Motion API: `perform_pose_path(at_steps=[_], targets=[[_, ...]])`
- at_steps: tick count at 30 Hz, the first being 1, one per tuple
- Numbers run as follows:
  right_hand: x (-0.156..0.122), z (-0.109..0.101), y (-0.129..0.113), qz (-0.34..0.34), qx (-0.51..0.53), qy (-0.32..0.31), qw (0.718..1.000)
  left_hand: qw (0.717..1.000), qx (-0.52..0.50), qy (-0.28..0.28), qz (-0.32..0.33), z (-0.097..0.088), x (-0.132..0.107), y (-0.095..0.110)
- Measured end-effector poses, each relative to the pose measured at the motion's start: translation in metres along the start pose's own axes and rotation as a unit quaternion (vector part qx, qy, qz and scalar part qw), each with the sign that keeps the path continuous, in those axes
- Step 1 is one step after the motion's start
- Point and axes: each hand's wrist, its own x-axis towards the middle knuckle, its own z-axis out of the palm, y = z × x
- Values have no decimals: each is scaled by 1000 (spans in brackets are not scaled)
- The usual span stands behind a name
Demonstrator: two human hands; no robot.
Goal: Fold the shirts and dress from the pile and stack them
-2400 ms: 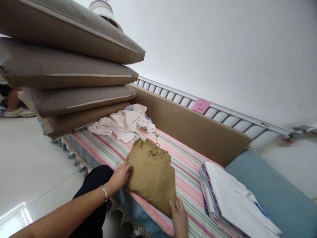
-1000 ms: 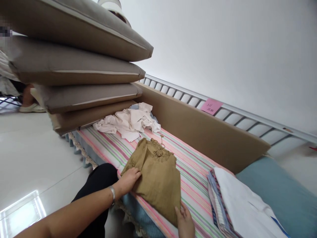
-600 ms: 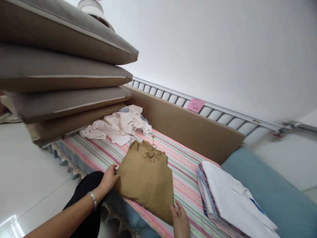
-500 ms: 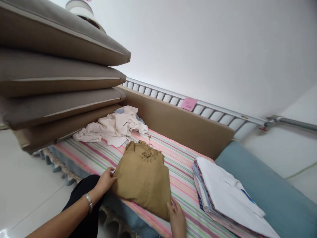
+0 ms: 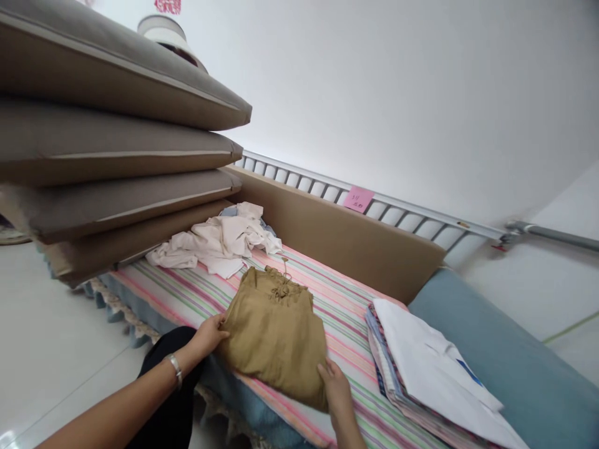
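Note:
A folded tan garment [image 5: 276,330] with a knotted collar lies on the striped sheet [image 5: 196,293] of a low bed. My left hand [image 5: 209,333] pinches its left edge, fingers closed on the cloth. My right hand [image 5: 334,386] grips the garment's near right corner, thumb on top. A silver bracelet [image 5: 176,369] circles my left wrist.
A crumpled pile of cream clothes [image 5: 219,240] lies behind the garment. A stack of folded clothes [image 5: 430,374] topped by a white shirt sits to the right. Several grey-brown cushions [image 5: 112,149] tower at the left. A brown board [image 5: 346,231] lines the back, and a blue mattress [image 5: 505,368] shows at the right.
My left hand slid from the top of the garment to its left edge and closed on it. My right hand moved further onto the near corner.

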Motion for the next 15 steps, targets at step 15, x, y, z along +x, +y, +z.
perform_pose_path(at_steps=[15], targets=[[-20, -24, 8, 41, -1, 14, 999, 980, 174, 77, 56, -12, -20, 5]])
